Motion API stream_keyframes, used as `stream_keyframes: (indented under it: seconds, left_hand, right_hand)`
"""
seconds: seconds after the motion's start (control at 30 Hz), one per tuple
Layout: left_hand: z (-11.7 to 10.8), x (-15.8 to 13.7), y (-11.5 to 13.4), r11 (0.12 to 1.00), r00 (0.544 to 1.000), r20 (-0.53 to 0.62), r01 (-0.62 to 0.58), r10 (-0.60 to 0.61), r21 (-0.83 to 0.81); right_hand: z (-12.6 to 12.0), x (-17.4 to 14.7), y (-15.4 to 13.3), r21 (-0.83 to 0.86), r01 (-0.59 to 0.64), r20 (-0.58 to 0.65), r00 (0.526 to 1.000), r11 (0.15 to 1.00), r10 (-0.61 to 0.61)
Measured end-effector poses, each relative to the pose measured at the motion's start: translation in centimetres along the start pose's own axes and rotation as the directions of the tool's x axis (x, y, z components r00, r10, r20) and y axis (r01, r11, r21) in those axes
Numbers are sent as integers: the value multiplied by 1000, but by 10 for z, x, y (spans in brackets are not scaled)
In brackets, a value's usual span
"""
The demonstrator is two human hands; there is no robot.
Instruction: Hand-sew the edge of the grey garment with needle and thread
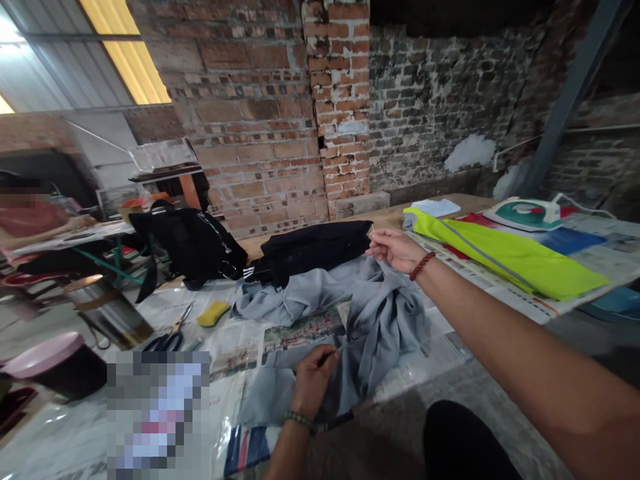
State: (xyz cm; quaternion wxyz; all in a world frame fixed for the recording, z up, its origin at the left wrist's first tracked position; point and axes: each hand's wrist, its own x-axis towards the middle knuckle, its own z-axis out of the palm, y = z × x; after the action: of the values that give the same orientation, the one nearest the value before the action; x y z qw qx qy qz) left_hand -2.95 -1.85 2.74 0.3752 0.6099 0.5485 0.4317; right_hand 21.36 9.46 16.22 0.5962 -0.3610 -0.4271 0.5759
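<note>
Crumpled grey cloth (385, 313) is spread across the newspaper-covered table in front of me. My left hand (315, 377) rests low on it, fingers closed in a pinch on the fabric. Raised and stretched forward, my right hand (393, 248) is beyond the upper part of the cloth with thumb and fingers pinched together. A thin pale sliver shows at those fingertips, too small to name. Just behind that hand lies a folded black garment (317, 247).
Leftward are a yellow sponge (213, 313), scissors (173, 337), a steel flask (107, 310), a pink-lidded container (55, 367) and a black bag (187, 243). On the right lie a neon-yellow garment (505, 253) and an iron (525, 212). Someone sits at another table, far left.
</note>
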Motion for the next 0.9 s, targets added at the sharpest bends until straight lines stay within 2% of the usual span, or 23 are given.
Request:
stream_keyframes:
  seconds: [0.33, 0.53, 0.67, 0.77, 0.9]
  left_hand:
    - [0, 2, -4, 1000, 1000, 2, -3, 3, 11]
    - [0, 1, -4, 1000, 1000, 14, 6, -6, 24]
    - [0, 2, -7, 1000, 1000, 1, 11, -11, 21]
    - [1, 2, -7, 1000, 1000, -3, 18, -18, 5]
    - [0, 2, -7, 1000, 1000, -9, -1, 1, 0]
  right_hand:
    - [-18, 5, -25, 6, 116, -82, 990, 993, -115]
    - [-23, 5, -32, 14, 158, -125, 980, 987, -155]
    - [-25, 7, -30, 41, 217, -201, 958, 975, -205]
    - [-16, 2, -8, 22, 190, -193, 964, 982, -182]
    - [6, -23, 61, -117, 21, -41, 999, 993, -26]
